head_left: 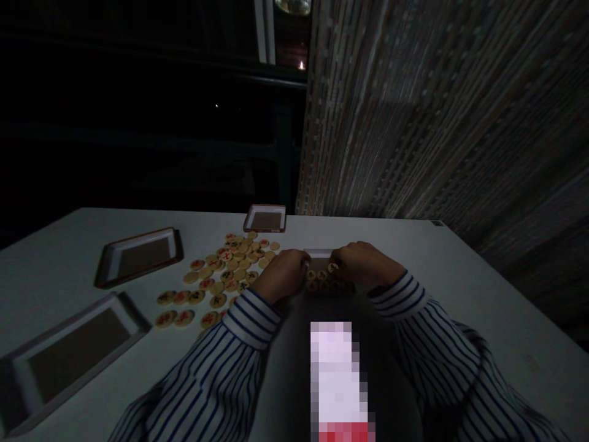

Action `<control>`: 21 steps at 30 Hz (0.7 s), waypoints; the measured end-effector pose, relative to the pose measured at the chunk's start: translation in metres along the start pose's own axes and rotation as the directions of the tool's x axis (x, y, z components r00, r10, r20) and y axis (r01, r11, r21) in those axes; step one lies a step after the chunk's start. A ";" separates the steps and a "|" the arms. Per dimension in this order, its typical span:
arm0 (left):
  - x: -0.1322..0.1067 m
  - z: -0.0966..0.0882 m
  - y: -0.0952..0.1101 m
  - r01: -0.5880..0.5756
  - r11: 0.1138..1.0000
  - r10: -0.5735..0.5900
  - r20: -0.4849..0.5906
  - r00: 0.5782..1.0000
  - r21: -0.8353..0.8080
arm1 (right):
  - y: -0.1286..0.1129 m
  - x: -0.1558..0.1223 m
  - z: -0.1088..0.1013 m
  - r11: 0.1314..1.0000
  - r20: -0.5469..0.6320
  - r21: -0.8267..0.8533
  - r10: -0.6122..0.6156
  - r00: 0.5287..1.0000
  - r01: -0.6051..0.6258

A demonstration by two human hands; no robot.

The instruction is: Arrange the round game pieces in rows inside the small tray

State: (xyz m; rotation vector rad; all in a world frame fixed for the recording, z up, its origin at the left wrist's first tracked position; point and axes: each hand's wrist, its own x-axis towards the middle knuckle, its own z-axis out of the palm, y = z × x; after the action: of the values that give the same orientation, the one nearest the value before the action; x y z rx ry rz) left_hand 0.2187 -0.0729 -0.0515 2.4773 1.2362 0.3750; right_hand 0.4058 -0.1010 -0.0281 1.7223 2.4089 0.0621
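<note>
A small box point(321, 253) sits in front of me, with several round Chinese chess pieces point(321, 275) in rows at its near side. My left hand point(284, 274) is closed at the box's left edge, fingertips on its rim and partly hidden. At the right side, my right hand point(365, 263) is closed, its fingers bent over the box. One chess piece point(333, 267) shows at those fingertips, apparently pinched. Left of my left hand lies a loose spread of wooden chess pieces point(240, 274), some with red or black characters and others plain side up.
Three shallow trays stand on the white table point(460, 294): one large at near left point(69, 393), one at far left point(138, 279), one at the back point(265, 231). A string curtain point(391, 123) hangs beyond the table. A pixelated patch covers the lower middle.
</note>
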 end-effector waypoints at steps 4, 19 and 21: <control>0.001 0.001 0.000 0.004 1.000 -0.004 0.000 1.000 -0.004 | 0.001 0.002 0.004 1.000 0.001 -0.007 -0.018 1.000 0.018; 0.001 0.005 -0.001 0.009 1.000 -0.009 0.017 1.000 0.015 | 0.000 0.002 0.004 0.998 0.049 0.011 -0.055 0.997 0.055; 0.001 0.006 -0.001 0.018 1.000 -0.018 0.015 1.000 0.014 | 0.000 0.002 0.005 0.999 0.060 0.010 -0.054 0.997 0.053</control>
State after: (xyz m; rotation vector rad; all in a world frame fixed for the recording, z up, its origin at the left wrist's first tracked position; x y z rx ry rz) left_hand 0.2207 -0.0727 -0.0569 2.4746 1.2584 0.3428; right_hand 0.4058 -0.0994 -0.0333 1.6376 2.4132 -0.0071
